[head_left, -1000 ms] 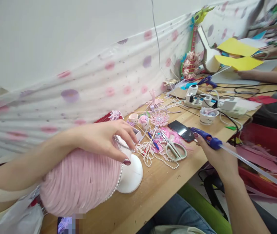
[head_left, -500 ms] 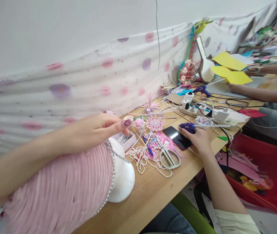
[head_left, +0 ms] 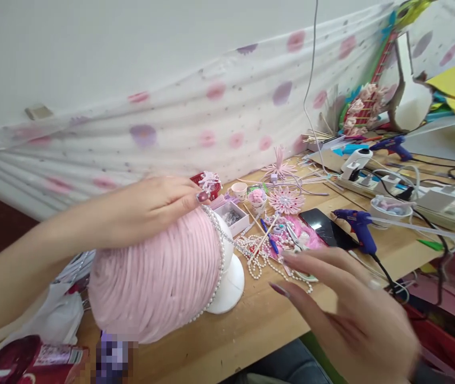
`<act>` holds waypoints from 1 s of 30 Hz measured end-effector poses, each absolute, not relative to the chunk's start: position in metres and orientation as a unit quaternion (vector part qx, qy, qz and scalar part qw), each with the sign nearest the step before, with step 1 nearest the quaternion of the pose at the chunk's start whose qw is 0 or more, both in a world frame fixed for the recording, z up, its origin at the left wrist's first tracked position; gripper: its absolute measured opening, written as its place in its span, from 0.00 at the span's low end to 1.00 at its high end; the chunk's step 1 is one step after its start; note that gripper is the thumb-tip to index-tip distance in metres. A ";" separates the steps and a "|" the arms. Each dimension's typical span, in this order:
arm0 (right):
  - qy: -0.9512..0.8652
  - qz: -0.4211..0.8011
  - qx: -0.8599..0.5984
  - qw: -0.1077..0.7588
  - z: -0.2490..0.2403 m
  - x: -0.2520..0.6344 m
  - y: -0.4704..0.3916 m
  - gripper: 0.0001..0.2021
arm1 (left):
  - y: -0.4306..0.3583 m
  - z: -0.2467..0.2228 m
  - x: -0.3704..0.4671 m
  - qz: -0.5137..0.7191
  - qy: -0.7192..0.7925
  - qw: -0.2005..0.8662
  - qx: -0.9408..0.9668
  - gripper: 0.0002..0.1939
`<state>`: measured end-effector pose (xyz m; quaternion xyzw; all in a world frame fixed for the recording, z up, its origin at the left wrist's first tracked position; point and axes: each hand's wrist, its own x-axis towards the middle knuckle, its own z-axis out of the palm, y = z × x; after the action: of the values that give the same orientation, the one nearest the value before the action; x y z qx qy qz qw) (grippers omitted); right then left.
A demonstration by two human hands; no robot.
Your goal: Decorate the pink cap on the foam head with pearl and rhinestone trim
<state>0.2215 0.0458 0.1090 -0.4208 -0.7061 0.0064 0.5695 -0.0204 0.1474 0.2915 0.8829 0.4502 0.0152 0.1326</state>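
Observation:
A pink, cord-wrapped rounded form (head_left: 159,277) lies on its side, joined to a white stand (head_left: 229,290). Pearl and rhinestone trim follows its rim, and a loose length of the sparkly chain (head_left: 237,246) trails to the right. My left hand (head_left: 159,210) rests across the top of the pink form, fingers stretched out. In the right foreground my right hand (head_left: 355,314) is raised over the table edge, thumb and fingers apart with nothing between them. Beyond it, a blue glue gun (head_left: 357,226) stands beside a black phone (head_left: 325,228).
Pearl strings (head_left: 255,269), scissors (head_left: 295,237), a blue pen (head_left: 269,236) and a box of beads (head_left: 233,217) clutter the wooden table (head_left: 227,346). At the right are a power strip (head_left: 391,189), cables and a white bowl (head_left: 389,210). Another person's fingers touch yellow sheets.
My right hand has let go of the blue glue gun and come back toward me, opening. The view has swung left, showing more of the pink form, with my left hand still over it.

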 end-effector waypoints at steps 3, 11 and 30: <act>-0.698 0.017 -0.365 0.616 0.123 0.193 0.073 0.11 | 0.143 0.286 -0.021 -0.028 0.451 0.146 0.880 0.24; -0.699 -0.004 -0.332 0.633 0.116 0.184 0.085 0.10 | 0.145 0.289 -0.015 -0.036 0.432 0.143 0.890 0.24; -0.744 -0.052 -0.276 0.607 0.094 0.172 0.089 0.09 | 0.151 0.285 -0.016 -0.025 0.448 0.104 0.887 0.26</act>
<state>0.1725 0.0886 0.0935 -0.2758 -0.7435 -0.0517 0.6070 -0.0165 0.1509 0.2847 0.8874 0.4484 -0.0255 0.1040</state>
